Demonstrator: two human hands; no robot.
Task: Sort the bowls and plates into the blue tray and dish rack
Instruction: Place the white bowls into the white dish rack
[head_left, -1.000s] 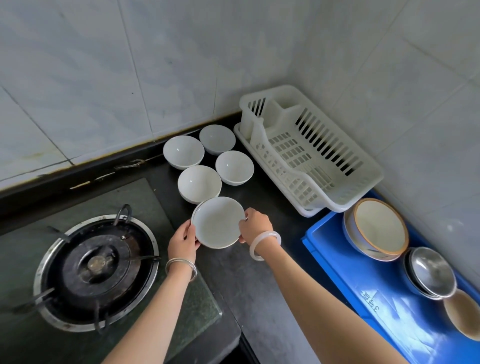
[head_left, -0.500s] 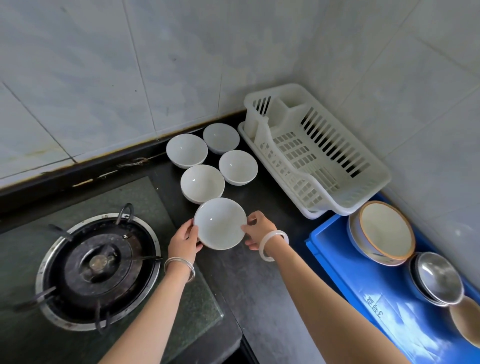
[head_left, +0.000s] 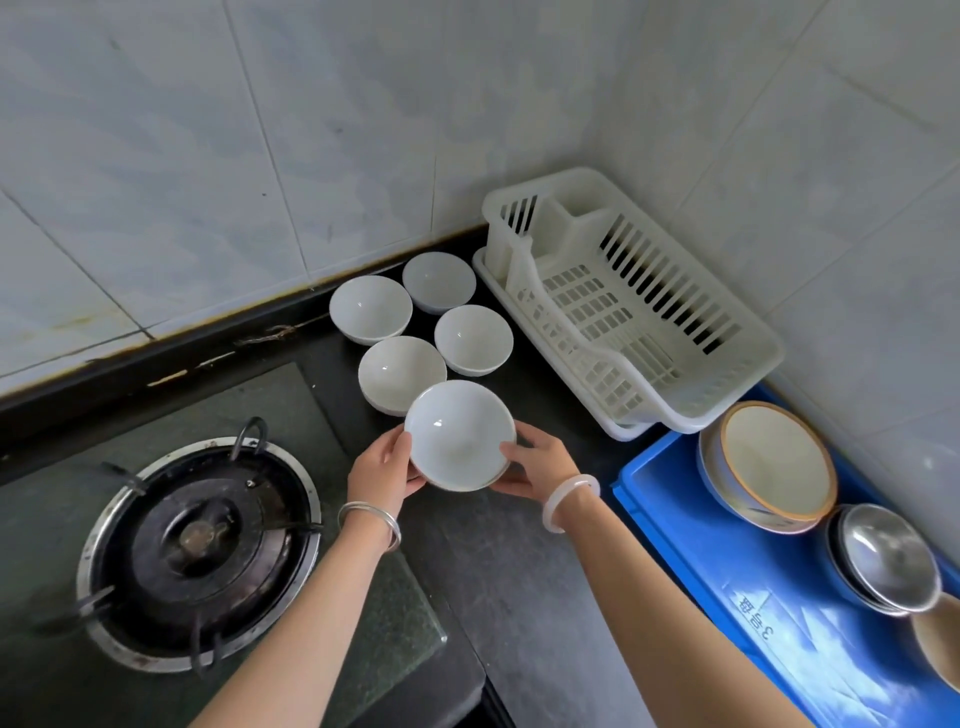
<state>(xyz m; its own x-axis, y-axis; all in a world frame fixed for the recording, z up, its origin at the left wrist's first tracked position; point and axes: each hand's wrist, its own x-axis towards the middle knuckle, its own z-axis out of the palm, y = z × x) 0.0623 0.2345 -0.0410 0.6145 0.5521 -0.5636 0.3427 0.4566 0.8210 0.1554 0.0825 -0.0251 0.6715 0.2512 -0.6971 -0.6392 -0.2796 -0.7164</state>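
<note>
A white bowl (head_left: 460, 434) is lifted a little off the dark counter, tilted toward me. My left hand (head_left: 383, 467) grips its left rim and my right hand (head_left: 537, 462) grips its right rim. Behind it several more white bowls (head_left: 402, 371) stand upright in a cluster near the wall. The white dish rack (head_left: 623, 306) sits in the corner, with nothing in it. The blue tray (head_left: 691, 535) lies at the right; it holds a large orange-rimmed bowl (head_left: 769, 462), a steel bowl (head_left: 883, 556) and a tan dish (head_left: 940, 639) cut off by the frame edge.
A gas burner (head_left: 200, 545) with a black pan support sits at the left on a green glass hob. Tiled walls close off the back and right. Dark counter (head_left: 498, 587) runs between the hob and the tray.
The bowl between my hands has risen off the counter and tipped toward me. Both hands have kept their hold on its rim.
</note>
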